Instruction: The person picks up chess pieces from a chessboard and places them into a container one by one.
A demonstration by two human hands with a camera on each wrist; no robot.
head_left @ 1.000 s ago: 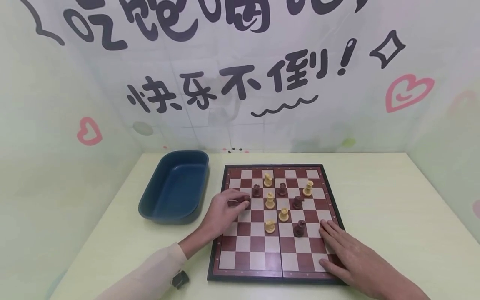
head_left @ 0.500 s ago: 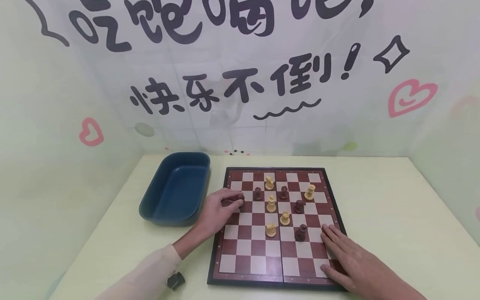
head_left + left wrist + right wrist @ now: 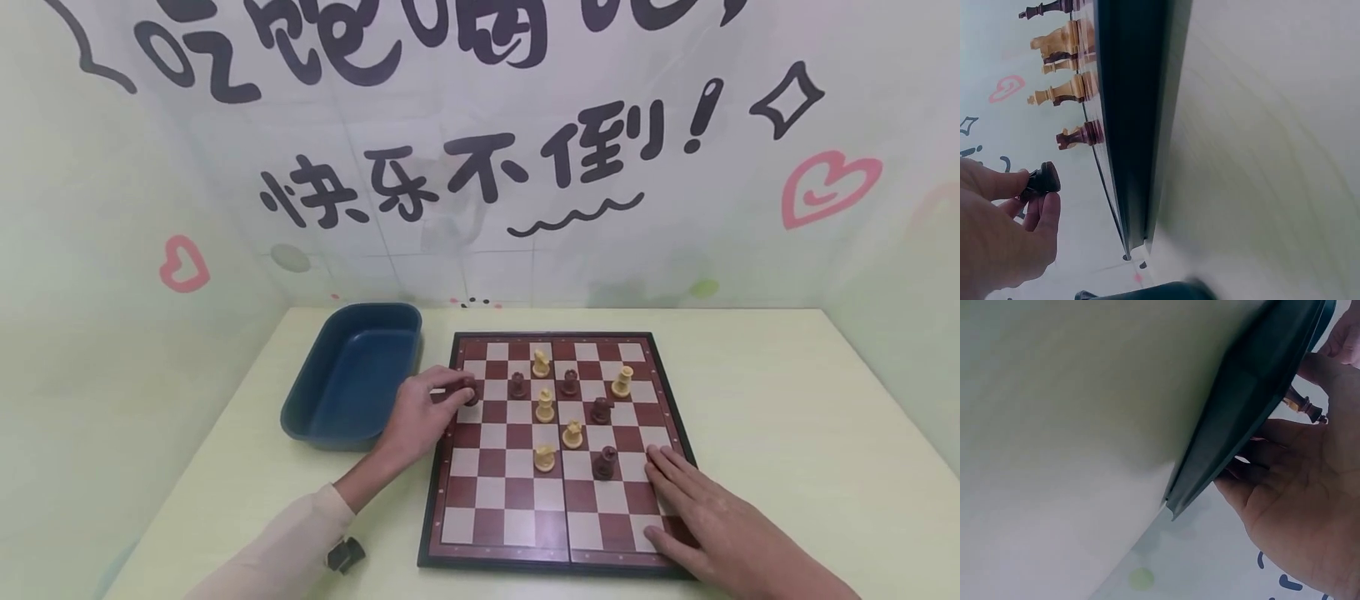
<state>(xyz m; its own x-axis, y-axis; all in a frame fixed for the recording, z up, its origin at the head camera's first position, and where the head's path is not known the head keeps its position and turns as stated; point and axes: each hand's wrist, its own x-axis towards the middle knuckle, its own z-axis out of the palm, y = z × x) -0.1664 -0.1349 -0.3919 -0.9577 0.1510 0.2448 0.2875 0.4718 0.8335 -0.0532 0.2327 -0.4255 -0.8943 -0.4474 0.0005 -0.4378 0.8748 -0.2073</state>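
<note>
My left hand point(image 3: 420, 412) pinches a dark brown chess piece point(image 3: 470, 392) between thumb and fingers at the left edge of the chessboard point(image 3: 504, 533). In the left wrist view the piece point(image 3: 1044, 178) hangs clear of the board with its round base toward it; its top is hidden by the fingers. My right hand point(image 3: 708, 508) rests flat on the board's right edge, fingers extended and thumb apart. Several cream pieces, such as a rook point(image 3: 622, 382) and a knight point(image 3: 544, 457), stand upright on the board among dark ones, including a dark piece point(image 3: 604, 462) nearest my right hand.
A deep blue plastic tub point(image 3: 352, 375) stands left of the board, close by my left hand. A small black object point(image 3: 345, 554) shows at my left wrist. The pale table point(image 3: 810, 400) meets a printed wall point(image 3: 465, 275) at the back.
My left hand has carried the dark chess piece leftward and slightly away, from a square on the board to its left edge. My right hand has stayed in place.
</note>
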